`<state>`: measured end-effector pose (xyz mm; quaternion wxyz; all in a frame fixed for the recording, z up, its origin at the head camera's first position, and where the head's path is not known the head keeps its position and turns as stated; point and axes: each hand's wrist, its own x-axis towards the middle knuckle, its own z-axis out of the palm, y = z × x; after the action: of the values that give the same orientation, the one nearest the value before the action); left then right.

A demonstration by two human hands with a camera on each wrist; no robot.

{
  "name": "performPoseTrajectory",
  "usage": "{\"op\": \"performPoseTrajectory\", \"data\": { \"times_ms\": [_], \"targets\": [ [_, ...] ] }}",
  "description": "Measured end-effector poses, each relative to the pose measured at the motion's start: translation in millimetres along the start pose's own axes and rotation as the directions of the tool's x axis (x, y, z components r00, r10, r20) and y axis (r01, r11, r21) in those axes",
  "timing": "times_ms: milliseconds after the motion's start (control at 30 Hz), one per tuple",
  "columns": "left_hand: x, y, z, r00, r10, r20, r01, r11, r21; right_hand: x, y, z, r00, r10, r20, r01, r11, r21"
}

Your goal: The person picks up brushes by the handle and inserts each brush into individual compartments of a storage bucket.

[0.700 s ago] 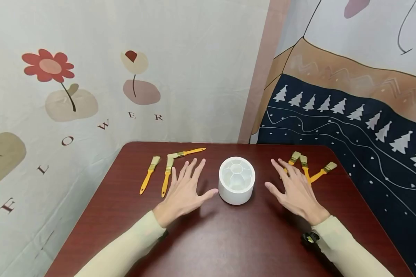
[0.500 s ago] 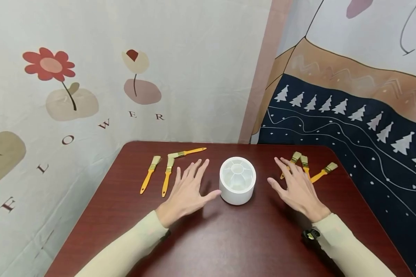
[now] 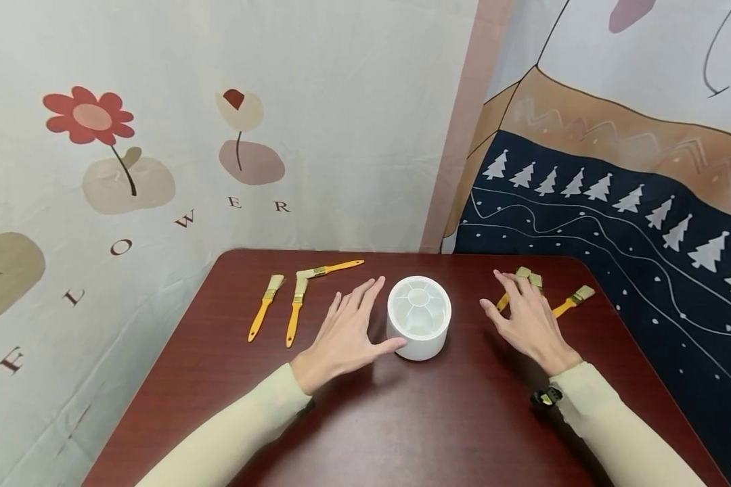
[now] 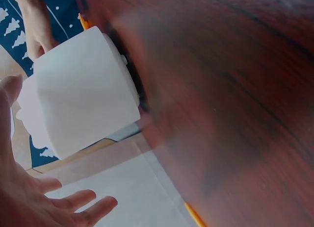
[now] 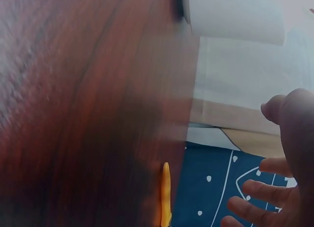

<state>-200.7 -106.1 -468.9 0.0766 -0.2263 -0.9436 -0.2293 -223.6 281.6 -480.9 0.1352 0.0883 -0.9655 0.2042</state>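
A white round organizer (image 3: pixel 418 318) with divided compartments stands upright mid-table; its side fills much of the left wrist view (image 4: pixel 88 94). My left hand (image 3: pixel 347 335) is spread beside it on the left, thumb overlapping its lower wall in the head view, and nothing is in its grasp. Over on the right, my right hand (image 3: pixel 531 325) hovers with fingers spread above a group of yellow-handled paintbrushes, partly hiding two of them. One paintbrush (image 3: pixel 574 302) there shows beyond the hand. A yellow handle (image 5: pixel 166 195) appears below that hand in the right wrist view.
Left of the left hand lie three more paintbrushes: one on its own (image 3: pixel 266 308), an upright-lying brush (image 3: pixel 296 311) and a slanted brush (image 3: pixel 330 269) meeting it at the bristles. The dark red table (image 3: pixel 438 426) ends at patterned cloth hangings (image 3: pixel 353 135) behind.
My left hand has moved right, closer to the white organizer. The right hand has shifted slightly right and away over the brushes, covering more of them. The organizer and brushes lie as before.
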Motion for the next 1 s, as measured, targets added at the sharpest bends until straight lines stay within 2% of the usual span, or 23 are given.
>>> {"op": "performPoseTrajectory", "data": {
  "times_ms": [600,1000],
  "targets": [
    [14.3,17.4,7.5,0.999,0.037,0.009,-0.035,0.994,-0.107,27,24,4.1,0.999,0.045,0.008,-0.045,0.999,0.020],
    [18.0,20.7,13.7,0.999,0.031,0.009,-0.030,0.991,-0.128,33,43,5.8,0.994,0.099,0.036,-0.100,0.994,0.036]
  ]
}}
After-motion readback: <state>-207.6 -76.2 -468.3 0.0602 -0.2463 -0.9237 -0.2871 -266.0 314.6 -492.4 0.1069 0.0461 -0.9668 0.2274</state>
